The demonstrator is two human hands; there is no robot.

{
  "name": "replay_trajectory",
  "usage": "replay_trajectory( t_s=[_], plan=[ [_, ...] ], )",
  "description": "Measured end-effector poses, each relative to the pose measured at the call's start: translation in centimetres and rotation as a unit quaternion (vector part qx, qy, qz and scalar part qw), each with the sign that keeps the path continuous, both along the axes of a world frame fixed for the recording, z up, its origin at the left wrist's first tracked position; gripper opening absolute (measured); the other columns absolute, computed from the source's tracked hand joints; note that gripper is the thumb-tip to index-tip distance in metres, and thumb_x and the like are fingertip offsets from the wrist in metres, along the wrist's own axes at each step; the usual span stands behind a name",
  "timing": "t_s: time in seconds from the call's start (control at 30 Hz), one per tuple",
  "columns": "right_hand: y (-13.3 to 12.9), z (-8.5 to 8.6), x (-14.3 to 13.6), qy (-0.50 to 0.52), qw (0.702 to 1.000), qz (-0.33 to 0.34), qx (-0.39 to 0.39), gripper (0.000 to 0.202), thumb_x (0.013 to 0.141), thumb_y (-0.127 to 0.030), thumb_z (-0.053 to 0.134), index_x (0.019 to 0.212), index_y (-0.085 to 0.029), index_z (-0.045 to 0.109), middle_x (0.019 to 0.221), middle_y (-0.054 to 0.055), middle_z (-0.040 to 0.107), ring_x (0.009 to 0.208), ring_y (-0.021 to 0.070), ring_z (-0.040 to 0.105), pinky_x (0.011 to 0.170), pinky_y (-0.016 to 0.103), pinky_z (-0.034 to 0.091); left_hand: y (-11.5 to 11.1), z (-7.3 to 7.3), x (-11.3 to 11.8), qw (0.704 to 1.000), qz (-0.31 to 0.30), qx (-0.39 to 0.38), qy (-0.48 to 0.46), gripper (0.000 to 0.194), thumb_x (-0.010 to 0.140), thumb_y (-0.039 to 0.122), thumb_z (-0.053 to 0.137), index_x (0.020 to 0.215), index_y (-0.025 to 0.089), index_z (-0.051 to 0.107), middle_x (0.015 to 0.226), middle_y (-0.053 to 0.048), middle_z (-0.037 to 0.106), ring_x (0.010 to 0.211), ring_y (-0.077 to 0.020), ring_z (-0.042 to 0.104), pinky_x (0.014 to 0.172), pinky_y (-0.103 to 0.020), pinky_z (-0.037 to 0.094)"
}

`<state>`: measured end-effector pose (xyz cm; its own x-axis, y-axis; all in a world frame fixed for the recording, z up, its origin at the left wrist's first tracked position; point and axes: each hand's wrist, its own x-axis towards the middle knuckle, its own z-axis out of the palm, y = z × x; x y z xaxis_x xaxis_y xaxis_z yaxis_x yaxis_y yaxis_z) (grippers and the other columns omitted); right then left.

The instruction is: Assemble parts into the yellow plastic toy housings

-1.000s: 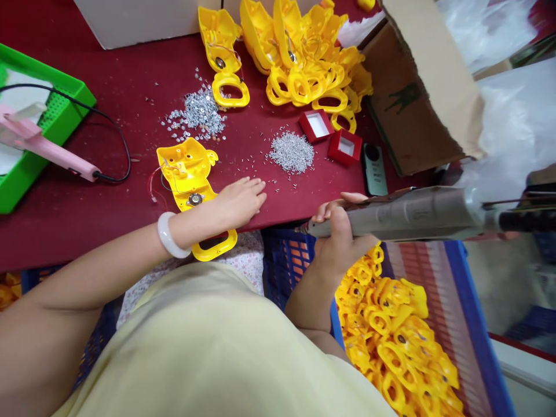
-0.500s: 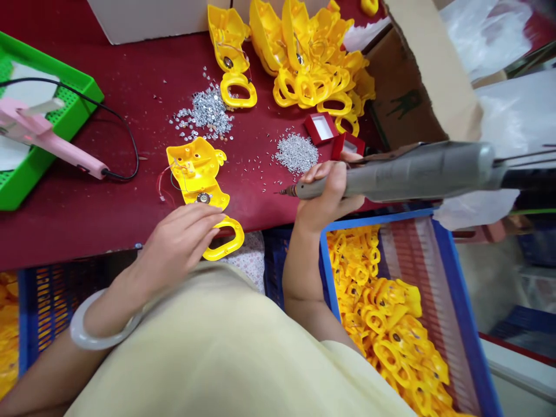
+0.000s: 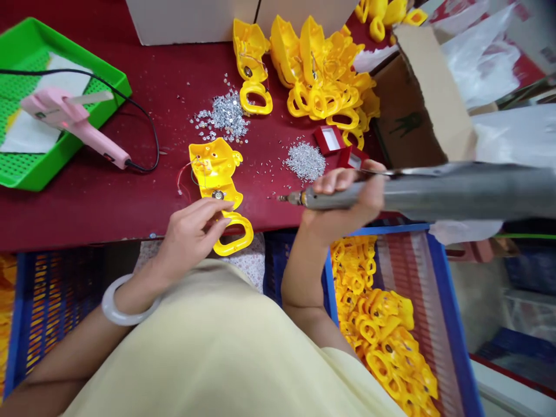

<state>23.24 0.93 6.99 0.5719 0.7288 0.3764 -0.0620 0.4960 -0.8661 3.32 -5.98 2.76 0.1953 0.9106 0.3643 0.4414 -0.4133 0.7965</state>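
My right hand (image 3: 347,197) is wrapped round a grey electric screwdriver (image 3: 434,194). The tool lies almost level, its tip pointing left above the red table. On the table's near edge lies a yellow plastic shell half (image 3: 215,165), open side up, with thin wires and a round metal part inside. Its loop handle sticks out past the edge. My left hand (image 3: 189,231) grips the shell where the handle begins, thumb and fingers closed on it. To the right of the shell is a pile of small screws (image 3: 306,161); behind it is a heap of washer-like metal pieces (image 3: 228,114).
More yellow shells (image 3: 324,69) are stacked at the back, beside a cardboard box (image 3: 428,87). Small red boxes (image 3: 329,139) stand by the screws. A pink glue gun (image 3: 98,142) rests on a green tray (image 3: 104,87) at left. A blue crate (image 3: 452,313) holds yellow shells at right.
My right hand has drawn the screwdriver a little to the right and up towards me. My left fingers have curled, and the thumb now shows at the handle. The whole view has shifted slightly.
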Motion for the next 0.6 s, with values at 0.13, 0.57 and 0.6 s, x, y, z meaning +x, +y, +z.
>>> replay_trajectory(
  t_s=[0.13, 0.57, 0.6],
  plan=[
    [-3.4, 2.7, 0.1, 0.020, 0.995, 0.091, 0.042, 0.027, 0.069, -0.049, 0.054, 0.084, -0.027, 0.050, 0.055, -0.010, 0.015, 0.038, 0.0067, 0.024, 0.036, 0.020, 0.020, 0.3, -0.5, 2.0, 0.998, -0.044, 0.050, -0.002, 0.029, 0.091, 0.014, 0.060, 0.120, 0.016, 0.061, 0.114, -0.010, 0.069, 0.108, -0.0177, 0.066, 0.095, -0.032, 0.055],
    [-5.4, 3.2, -0.7, 0.061, 0.979, 0.186, 0.056, 0.021, 0.071, -0.042, 0.062, 0.083, -0.025, 0.064, 0.053, -0.010, 0.017, 0.037, 0.0070, 0.022, 0.031, 0.021, 0.021, -0.4, -1.1, 3.0, 0.991, -0.048, 0.123, 0.000, 0.010, 0.095, 0.021, 0.058, 0.092, 0.018, 0.067, 0.091, -0.006, 0.071, 0.086, -0.0148, 0.066, 0.079, -0.030, 0.055],
    [-5.5, 3.2, -0.7, 0.067, 0.977, 0.191, 0.061, 0.021, 0.071, -0.041, 0.063, 0.083, -0.024, 0.065, 0.053, -0.010, 0.018, 0.037, 0.0068, 0.023, 0.031, 0.020, 0.023, -0.5, -1.2, 3.0, 0.991, -0.047, 0.126, -0.003, 0.010, 0.094, 0.020, 0.059, 0.091, 0.018, 0.067, 0.091, -0.005, 0.072, 0.086, -0.0149, 0.067, 0.079, -0.030, 0.055]
  ],
)
